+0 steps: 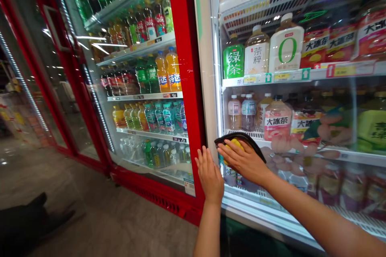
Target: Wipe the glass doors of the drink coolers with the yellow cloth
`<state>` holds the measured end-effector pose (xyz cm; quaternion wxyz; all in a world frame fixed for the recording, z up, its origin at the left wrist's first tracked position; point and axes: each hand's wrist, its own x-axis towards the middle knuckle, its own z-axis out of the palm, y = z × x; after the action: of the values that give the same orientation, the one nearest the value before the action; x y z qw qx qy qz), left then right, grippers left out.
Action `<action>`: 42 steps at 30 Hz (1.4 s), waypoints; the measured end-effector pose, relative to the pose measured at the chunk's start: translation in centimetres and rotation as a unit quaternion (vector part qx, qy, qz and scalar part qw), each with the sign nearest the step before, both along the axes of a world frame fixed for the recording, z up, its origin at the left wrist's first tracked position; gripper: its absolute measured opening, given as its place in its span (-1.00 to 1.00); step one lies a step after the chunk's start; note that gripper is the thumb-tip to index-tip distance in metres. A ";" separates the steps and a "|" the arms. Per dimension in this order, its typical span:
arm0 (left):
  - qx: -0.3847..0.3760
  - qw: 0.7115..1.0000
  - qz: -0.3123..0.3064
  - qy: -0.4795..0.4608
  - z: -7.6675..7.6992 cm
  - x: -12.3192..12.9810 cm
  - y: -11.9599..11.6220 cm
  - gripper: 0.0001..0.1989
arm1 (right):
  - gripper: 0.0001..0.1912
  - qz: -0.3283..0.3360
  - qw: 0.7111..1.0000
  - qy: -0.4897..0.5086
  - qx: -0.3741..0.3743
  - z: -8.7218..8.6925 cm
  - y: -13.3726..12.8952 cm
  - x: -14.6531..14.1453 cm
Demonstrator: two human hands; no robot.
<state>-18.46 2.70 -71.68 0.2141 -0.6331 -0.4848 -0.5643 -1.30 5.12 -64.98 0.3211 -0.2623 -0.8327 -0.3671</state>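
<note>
My right hand lies on a crumpled yellow cloth, pressed at the left edge of the right cooler's glass door. Its fingers point left and cover much of the cloth. A black curved piece arches above the knuckles; I cannot tell whether it is a door handle or part of what I hold. My left hand rests flat, fingers stretched upward, by the seam between the red cooler frame and the pale door frame. It holds nothing.
Behind the right glass, shelves carry bottled teas such as a green-labelled bottle. The red cooler on the left holds rows of soft drinks, including an orange bottle. Grey floor runs below, with a dark blurred shape at lower left.
</note>
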 end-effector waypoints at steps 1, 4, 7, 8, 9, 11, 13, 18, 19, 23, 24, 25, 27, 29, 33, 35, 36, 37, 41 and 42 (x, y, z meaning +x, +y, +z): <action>-0.003 1.000 0.000 0.001 0.1 -0.3 -0.1 -0.29 | -0.40 0.002 1.000 -0.005 0.003 0.3 0.1 0.3; 0.003 1.000 -0.001 0.018 0.5 -1.2 -0.3 -0.30 | -0.44 -0.022 0.998 0.052 0.015 2.7 0.7 -0.6; 0.003 0.999 -0.002 0.036 0.6 -2.0 -0.6 -0.31 | -0.47 -0.026 0.995 0.092 0.024 3.8 1.5 -3.5; -0.001 0.999 -0.001 0.038 0.5 -2.2 -0.7 -0.32 | -0.48 -0.018 0.996 0.082 0.029 3.3 1.6 -4.2; -0.006 0.999 0.002 0.041 0.4 -2.4 -0.8 -0.32 | -0.49 -0.007 0.997 0.063 0.038 2.4 1.7 -4.6; -0.012 0.999 0.007 0.052 0.0 -2.7 -0.9 -0.33 | -0.53 0.017 0.998 0.012 0.062 0.0 1.4 -4.3; -0.019 0.997 0.013 0.068 -0.6 -3.0 -0.9 -0.33 | -0.56 0.028 0.996 -0.029 0.078 -1.7 1.0 -3.1; -0.026 0.997 0.009 0.078 -1.8 -3.1 -0.8 -0.29 | -0.46 -0.042 0.997 0.028 0.056 1.2 0.6 -2.9; -0.026 0.997 0.004 0.072 -2.0 -3.1 -0.7 -0.28 | -0.45 -0.054 0.996 0.045 0.051 1.9 0.8 -3.5; -0.020 0.999 -0.013 0.034 -2.7 -3.1 -0.6 -0.28 | -0.46 -0.032 0.998 0.010 0.045 -0.5 1.1 -4.9; -0.017 0.999 -0.014 0.026 -2.8 -3.1 -0.7 -0.29 | -0.47 -0.018 0.999 -0.013 0.043 -1.9 0.9 -4.6; -0.014 1.000 -0.015 0.020 -2.8 -3.1 -0.7 -0.30 | -0.47 -0.004 0.999 -0.034 0.041 -3.2 0.7 -4.1; -0.009 1.000 -0.019 0.021 -2.8 -3.2 -0.8 -0.30 | -0.46 0.011 0.998 -0.057 0.037 -4.5 0.2 -2.8; -0.007 0.999 -0.025 0.028 -2.6 -3.2 -0.9 -0.30 | -0.47 -0.005 0.999 -0.039 0.036 -3.9 -0.2 -2.0; -0.007 0.999 -0.030 0.039 -2.5 -3.2 -0.8 -0.29 | -0.43 -0.075 0.995 0.059 0.039 -1.4 0.0 -3.4; -0.007 0.999 -0.026 0.046 -2.7 -3.0 -0.7 -0.29 | -0.44 -0.070 0.995 0.061 0.042 -2.7 0.2 -4.4; -0.007 0.998 -0.022 0.051 -2.8 -2.9 -0.7 -0.29 | -0.45 -0.057 0.996 0.046 0.042 -4.0 0.3 -4.7; -0.006 0.998 -0.017 0.055 -2.9 -2.8 -0.7 -0.29 | -0.46 -0.039 0.998 0.025 0.041 -5.5 0.2 -4.7; -0.009 0.997 0.005 0.070 -3.0 -2.0 -0.7 -0.29 | -0.42 0.014 0.999 -0.041 0.026 -9.0 -0.2 -2.6; -0.009 0.997 0.011 0.074 -3.0 -1.8 -0.7 -0.29 | -0.39 0.010 0.999 -0.038 0.024 -8.6 -0.3 -1.7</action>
<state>-20.21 1.98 -74.65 0.2495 -0.6696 -0.4796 -0.5092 -3.01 4.79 -73.53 0.2996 -0.2318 -0.8377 -0.3935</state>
